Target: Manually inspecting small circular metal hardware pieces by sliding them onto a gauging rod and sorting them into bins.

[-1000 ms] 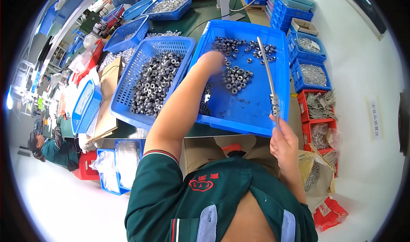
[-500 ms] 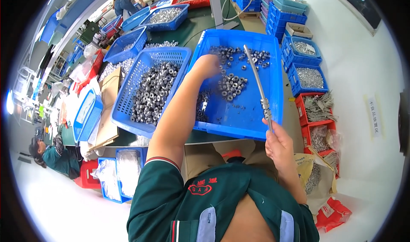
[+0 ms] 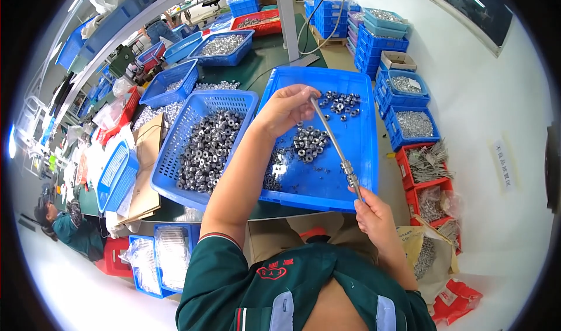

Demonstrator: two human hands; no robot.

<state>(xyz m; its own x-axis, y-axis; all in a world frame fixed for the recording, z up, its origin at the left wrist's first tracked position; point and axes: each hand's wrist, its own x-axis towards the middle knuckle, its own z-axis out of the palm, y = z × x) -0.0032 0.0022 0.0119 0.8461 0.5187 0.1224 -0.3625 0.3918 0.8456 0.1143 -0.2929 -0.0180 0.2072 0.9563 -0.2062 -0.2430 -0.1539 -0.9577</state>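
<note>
My right hand (image 3: 375, 219) grasps the metal rod (image 3: 331, 131) near its lower end; the rod points to eleven o'clock over the blue tray (image 3: 353, 182); my left hand (image 3: 287, 108) has fingers bent at its tip; what they grasp, I cannot tell.

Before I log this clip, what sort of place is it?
Most likely a factory workshop for small metal parts: a tray holds many dark, ring-like parts, stacked bins at the right hold silvery pieces, and another person in green is at the left.
</note>
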